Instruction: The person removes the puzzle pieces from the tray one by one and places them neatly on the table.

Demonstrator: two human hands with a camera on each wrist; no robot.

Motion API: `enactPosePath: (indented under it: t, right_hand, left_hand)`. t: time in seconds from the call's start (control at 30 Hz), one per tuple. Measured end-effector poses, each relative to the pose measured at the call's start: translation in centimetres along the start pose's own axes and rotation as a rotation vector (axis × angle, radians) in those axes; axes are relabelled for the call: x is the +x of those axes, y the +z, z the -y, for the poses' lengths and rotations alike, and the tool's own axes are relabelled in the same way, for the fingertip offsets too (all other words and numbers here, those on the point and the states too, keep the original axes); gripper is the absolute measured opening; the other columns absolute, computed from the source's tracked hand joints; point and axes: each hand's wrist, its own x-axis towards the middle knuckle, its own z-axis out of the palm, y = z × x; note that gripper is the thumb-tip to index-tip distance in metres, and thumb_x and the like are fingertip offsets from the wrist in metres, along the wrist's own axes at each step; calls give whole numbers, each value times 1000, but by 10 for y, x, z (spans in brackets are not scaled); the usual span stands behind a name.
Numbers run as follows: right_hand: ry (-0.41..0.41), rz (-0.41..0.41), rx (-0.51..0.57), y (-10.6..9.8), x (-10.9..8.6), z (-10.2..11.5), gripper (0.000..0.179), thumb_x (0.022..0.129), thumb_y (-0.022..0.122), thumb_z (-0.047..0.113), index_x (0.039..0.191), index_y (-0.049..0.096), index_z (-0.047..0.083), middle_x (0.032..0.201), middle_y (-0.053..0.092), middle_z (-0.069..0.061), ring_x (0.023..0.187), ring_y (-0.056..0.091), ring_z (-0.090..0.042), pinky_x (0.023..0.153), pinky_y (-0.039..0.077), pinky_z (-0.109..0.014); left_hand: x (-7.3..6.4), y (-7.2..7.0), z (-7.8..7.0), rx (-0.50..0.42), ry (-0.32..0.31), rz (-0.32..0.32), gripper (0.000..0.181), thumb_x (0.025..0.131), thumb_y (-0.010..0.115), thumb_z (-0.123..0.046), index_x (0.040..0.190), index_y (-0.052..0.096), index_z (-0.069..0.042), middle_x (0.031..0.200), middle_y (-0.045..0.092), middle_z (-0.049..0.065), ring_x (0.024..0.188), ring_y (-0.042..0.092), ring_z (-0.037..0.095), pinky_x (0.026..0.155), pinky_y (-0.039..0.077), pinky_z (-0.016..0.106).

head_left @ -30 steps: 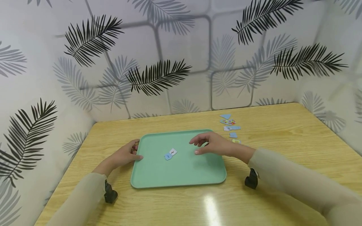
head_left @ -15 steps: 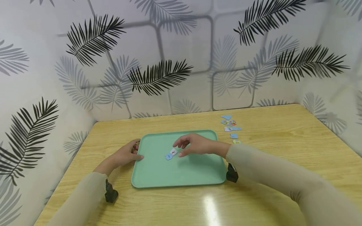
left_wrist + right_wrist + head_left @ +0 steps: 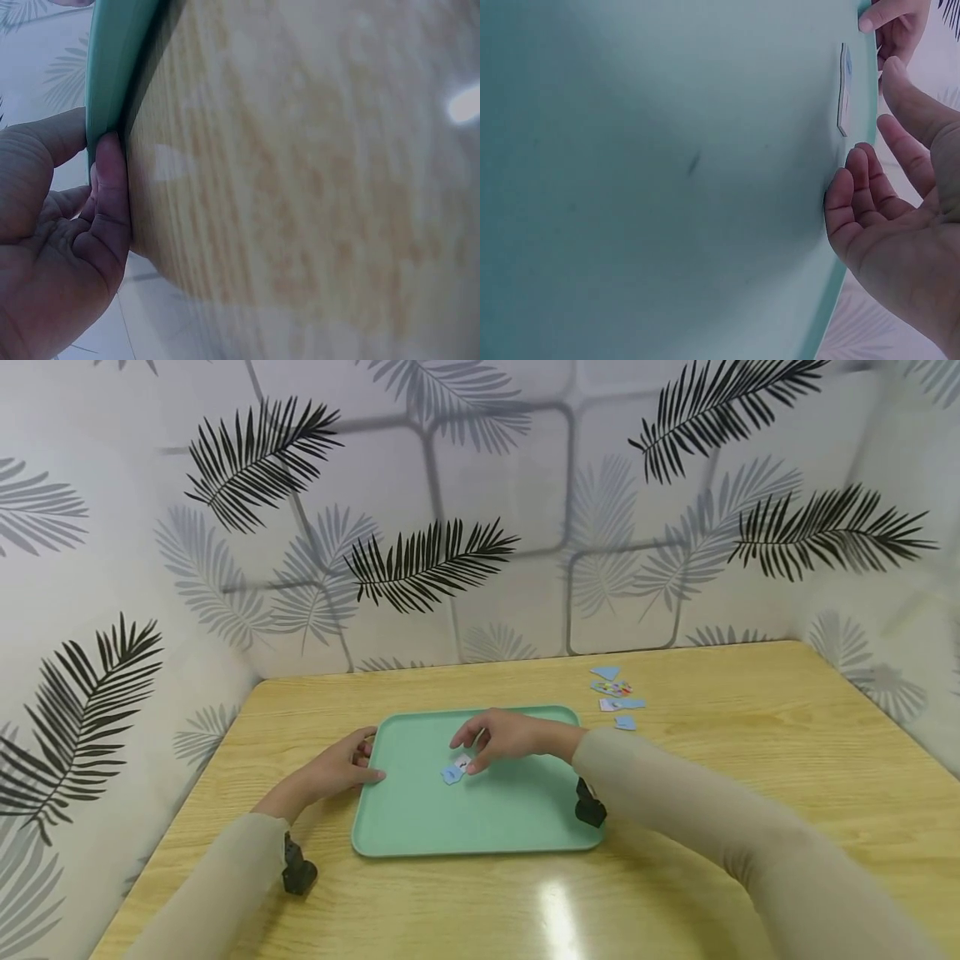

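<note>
My left hand [image 3: 341, 768] grips the left rim of a green tray [image 3: 420, 827], thumb over the edge and fingers against its outer side. In the left wrist view, that hand [image 3: 67, 225] pinches the tray wall [image 3: 112, 67]. A small flat blue-and-white cutout piece [image 3: 452, 774] lies left of the tray's middle. My right hand [image 3: 506, 732] hovers just above and right of it, partly covering its white end. In the right wrist view, the right hand's thumb and fingers [image 3: 900, 97] stand apart, with nothing held, close to the piece [image 3: 844, 90].
Right of the tray's far corner, several flat pieces lie in a column on the wooden table [image 3: 720, 735]: a blue triangle [image 3: 606, 672], a multicoloured piece [image 3: 612, 688], a long blue-and-white strip [image 3: 622, 703] and a small blue one [image 3: 626, 722]. A patterned wall stands behind.
My right hand has moved left across the tray to the blue-and-white piece. My left hand keeps its grip on the tray rim; tray and piece stay in place.
</note>
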Motion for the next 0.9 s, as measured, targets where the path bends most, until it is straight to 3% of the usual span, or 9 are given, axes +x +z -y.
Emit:
enactPosePath:
  t: [0.27, 0.63, 0.9]
  right_hand:
    - [2, 25, -29, 3, 9, -4, 43, 80, 81, 10, 120, 67, 8, 107, 57, -4, 86, 51, -16, 75, 44, -27]
    - [-18, -12, -161, 10, 14, -3, 34, 80, 80, 7, 113, 72, 11, 103, 57, 0, 81, 47, -13, 72, 41, -24]
    - [7, -32, -197, 12, 13, 1, 31, 82, 79, 8, 112, 73, 13, 102, 56, 0, 81, 46, -13, 71, 40, -24]
  left_hand:
    - [1, 0, 1, 7, -3, 0, 76, 92, 68, -10, 151, 21, 1, 116, 41, 16, 95, 46, 25, 73, 48, 34]
    - [0, 0, 0, 20, -12, -7, 77, 91, 69, -9, 151, 21, 2, 114, 40, 15, 93, 44, 25, 72, 46, 33]
    - [0, 1, -1, 9, -15, -7, 77, 92, 68, -8, 151, 21, 2, 113, 40, 15, 93, 44, 25, 72, 46, 33]
